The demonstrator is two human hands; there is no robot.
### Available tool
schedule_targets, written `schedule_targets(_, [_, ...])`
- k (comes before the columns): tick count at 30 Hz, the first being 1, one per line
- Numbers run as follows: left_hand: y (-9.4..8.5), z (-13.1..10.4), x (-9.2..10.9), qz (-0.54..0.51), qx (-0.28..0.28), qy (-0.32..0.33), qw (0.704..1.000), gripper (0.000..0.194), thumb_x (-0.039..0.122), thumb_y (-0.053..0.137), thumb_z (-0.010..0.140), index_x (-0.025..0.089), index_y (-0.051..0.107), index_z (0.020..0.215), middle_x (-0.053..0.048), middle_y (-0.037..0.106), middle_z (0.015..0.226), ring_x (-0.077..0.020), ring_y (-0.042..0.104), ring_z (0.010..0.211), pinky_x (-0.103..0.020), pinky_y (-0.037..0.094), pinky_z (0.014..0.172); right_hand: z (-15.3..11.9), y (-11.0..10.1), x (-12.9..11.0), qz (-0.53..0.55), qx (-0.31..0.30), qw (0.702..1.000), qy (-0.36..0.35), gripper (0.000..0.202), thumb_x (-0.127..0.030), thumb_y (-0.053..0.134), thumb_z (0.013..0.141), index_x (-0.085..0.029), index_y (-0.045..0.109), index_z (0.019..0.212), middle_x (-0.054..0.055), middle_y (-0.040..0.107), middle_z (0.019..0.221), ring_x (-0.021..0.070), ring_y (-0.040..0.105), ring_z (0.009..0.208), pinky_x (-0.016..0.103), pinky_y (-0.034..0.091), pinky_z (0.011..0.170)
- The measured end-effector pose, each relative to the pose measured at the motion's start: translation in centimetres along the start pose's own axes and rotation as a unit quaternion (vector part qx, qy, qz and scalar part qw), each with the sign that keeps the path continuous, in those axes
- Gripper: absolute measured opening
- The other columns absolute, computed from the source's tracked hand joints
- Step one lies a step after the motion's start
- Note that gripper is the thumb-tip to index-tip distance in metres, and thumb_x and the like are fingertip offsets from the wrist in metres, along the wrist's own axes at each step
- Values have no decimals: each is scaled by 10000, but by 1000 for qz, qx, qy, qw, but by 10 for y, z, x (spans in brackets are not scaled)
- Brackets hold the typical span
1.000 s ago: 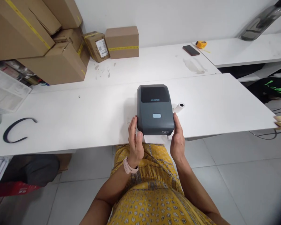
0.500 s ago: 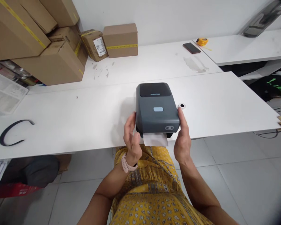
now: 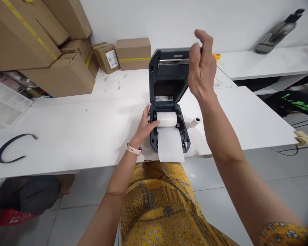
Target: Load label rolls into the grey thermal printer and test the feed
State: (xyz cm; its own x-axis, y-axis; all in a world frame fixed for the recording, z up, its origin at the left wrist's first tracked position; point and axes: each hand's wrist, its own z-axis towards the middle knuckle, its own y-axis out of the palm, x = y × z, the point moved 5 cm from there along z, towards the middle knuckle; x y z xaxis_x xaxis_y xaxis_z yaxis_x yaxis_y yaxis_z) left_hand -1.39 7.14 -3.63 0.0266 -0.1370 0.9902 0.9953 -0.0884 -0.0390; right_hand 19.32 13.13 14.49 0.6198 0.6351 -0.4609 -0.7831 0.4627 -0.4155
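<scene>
A dark grey label printer sits at the table's front edge with its lid raised upright. Inside its base lies a white label roll, and a strip of label paper hangs out over the front. My left hand grips the base's left side, thumb over the rim by the roll, fingers outside. My right hand holds the lid at its upper right corner, covering that corner. A small white paper roll lies just right of the base.
Cardboard boxes stand along the wall at the back left. A black curved band lies on the table at far left. A dark bottle and a yellow tape measure are at the back right.
The printer's lid has swung up from closed, showing the roll inside. My right hand has risen with it from the printer's right side. My left hand has shifted slightly up along the left side.
</scene>
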Motion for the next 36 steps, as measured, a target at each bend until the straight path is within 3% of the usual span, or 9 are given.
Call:
schedule_targets(3, [-1, 4, -5, -18, -36, -7, 999, 909, 206, 714, 732, 304, 382, 1572, -91, 398, 1694, -334, 379, 1570, -534, 388, 1253, 26, 7, 20, -15, -4, 997, 77, 853, -779, 129, 970, -221, 543, 1464, 51, 724, 1222, 289, 701, 1207, 491, 507, 1002])
schedule_targets(5, [-3, 6, -9, -27, -39, -17, 999, 902, 189, 684, 718, 304, 400, 1566, -85, 427, 1678, -329, 404, 1557, -530, 379, 1263, 31, 8, 20, -24, -26, 995, 90, 840, -785, 163, 964, -243, 516, 1500, 44, 663, 1403, 307, 616, 1353, 492, 477, 1071])
schedule_targets(8, [-4, 8, -14, -31, -39, -23, 999, 901, 195, 678, 709, 312, 410, 1561, -80, 442, 1669, -326, 416, 1548, -525, 414, 1239, 13, -11, -8, -54, 72, 996, -2, 632, -681, 391, 1029, -277, 509, 1500, 68, 559, 1565, 309, 513, 1459, 513, 480, 1144])
schedule_targets(10, [-4, 7, -13, -30, -30, -9, 999, 879, 191, 669, 702, 326, 443, 1540, -75, 490, 1634, -325, 460, 1515, -515, 466, 1190, -13, -20, -32, -77, 113, 987, -86, 453, -538, 435, 1063, -234, 626, 1339, 123, 694, 1325, 287, 615, 1299, 515, 537, 1080])
schedule_targets(13, [-4, 2, -5, -1, -13, 12, 1000, 842, 196, 658, 706, 325, 483, 1519, -87, 558, 1566, -323, 582, 1382, -493, 523, 1104, -51, 7, -39, -62, -170, 980, -88, 368, -504, 535, 1019, -214, 723, 1145, 92, 776, 1080, 268, 726, 1040, 461, 591, 938])
schedule_targets(15, [-6, -3, 1, 71, 5, 0, 997, 818, 245, 676, 732, 285, 489, 1528, -128, 614, 1479, -326, 661, 1224, -503, 538, 1049, -75, 30, -27, -61, -363, 929, -44, 415, -518, 634, 953, -214, 727, 1219, 98, 791, 1167, 302, 744, 1067, 452, 592, 912])
schedule_targets(18, [-11, -10, 12, 203, 23, -34, 978, 767, 344, 672, 790, 219, 504, 1528, -119, 729, 1128, -315, 691, 979, -519, 537, 966, -94, 54, -4, -75, -515, 854, -5, 648, -592, 721, 864, -254, 644, 1412, 103, 748, 1355, 352, 723, 1186, 461, 574, 949])
schedule_targets(28, [-9, -9, 17, 134, -44, -91, 986, 755, 305, 635, 783, 167, 520, 1517, 36, 646, 609, -189, 574, 537, -288, 450, 596, -98, 77, 1, -116, -588, 800, 29, 733, -563, 804, 751, -236, 633, 1385, 116, 747, 1328, 380, 703, 1191, 487, 542, 981])
schedule_targets(36, [-10, -8, 15, 160, -76, -113, 978, 855, 319, 606, 804, 142, 375, 1608, 45, 640, 610, -174, 567, 543, -282, 458, 595, -75, 38, 23, 231, -579, 778, 77, 759, -599, 892, 598, -188, 703, 1207, 89, 769, 1193, 281, 714, 1044, 354, 562, 881])
